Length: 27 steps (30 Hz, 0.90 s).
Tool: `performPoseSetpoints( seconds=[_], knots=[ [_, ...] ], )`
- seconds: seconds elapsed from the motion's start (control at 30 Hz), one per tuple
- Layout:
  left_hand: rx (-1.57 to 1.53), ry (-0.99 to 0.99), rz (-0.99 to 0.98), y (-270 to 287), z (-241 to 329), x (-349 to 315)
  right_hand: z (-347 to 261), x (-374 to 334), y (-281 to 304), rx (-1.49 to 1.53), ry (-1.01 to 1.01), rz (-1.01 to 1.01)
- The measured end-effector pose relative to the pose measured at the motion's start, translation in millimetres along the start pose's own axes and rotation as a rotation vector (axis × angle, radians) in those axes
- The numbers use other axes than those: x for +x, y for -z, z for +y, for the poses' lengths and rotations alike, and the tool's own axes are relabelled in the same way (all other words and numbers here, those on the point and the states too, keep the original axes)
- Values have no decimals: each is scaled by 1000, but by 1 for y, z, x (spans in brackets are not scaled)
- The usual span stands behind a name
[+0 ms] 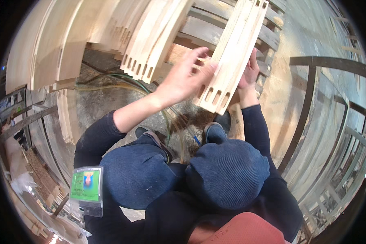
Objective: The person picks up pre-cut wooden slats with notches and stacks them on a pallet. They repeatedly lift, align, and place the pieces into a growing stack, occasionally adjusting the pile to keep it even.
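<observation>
Several pale wooden slats [234, 57], with slots cut near their ends, lie side by side in a bundle in front of me. My right hand [248, 76] grips the bundle's right side, its palm partly hidden behind the wood. Beside the left edge, my left hand [185, 77] has its fingers apart. Its thumb side overlaps the slats' edge, and slight blur hides whether it touches. A second row of slotted slats [150, 44] stands just to the left of that hand.
Wider pale boards [49, 44] are stacked at the far left. A slatted wooden pallet [205, 26] lies beyond the bundle. Green and yellow hoses [122, 81] cross the floor near my shoes. A dark metal frame [305, 110] stands on the right, and more slotted pieces [68, 116] on the left.
</observation>
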<state>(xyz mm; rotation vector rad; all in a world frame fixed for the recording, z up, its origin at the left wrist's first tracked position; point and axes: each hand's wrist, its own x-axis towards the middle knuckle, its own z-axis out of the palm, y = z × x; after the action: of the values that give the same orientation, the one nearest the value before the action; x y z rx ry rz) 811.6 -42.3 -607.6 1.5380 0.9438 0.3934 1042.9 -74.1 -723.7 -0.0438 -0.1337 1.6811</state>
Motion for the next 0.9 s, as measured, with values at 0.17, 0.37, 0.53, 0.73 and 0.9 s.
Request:
performPoseSetpoints(
  seconds=[0.17, 0.37, 0.53, 0.73, 0.9],
  knots=[
    [337, 17, 166, -7, 17, 0, 42, 10, -52, -408, -30, 244],
    [326, -33, 417, 63, 29, 6, 68, 74, -121, -635, -223, 274],
    [823, 84, 622, 102, 39, 15, 71, 100, -97, -750, -245, 304],
    [1361, -147, 772, 108, 9, 36, 58, 80, -62, -888, -232, 463],
    [1325, -157, 685, 115, 10, 34, 11, 71, -50, -1061, -69, 568]
  ],
)
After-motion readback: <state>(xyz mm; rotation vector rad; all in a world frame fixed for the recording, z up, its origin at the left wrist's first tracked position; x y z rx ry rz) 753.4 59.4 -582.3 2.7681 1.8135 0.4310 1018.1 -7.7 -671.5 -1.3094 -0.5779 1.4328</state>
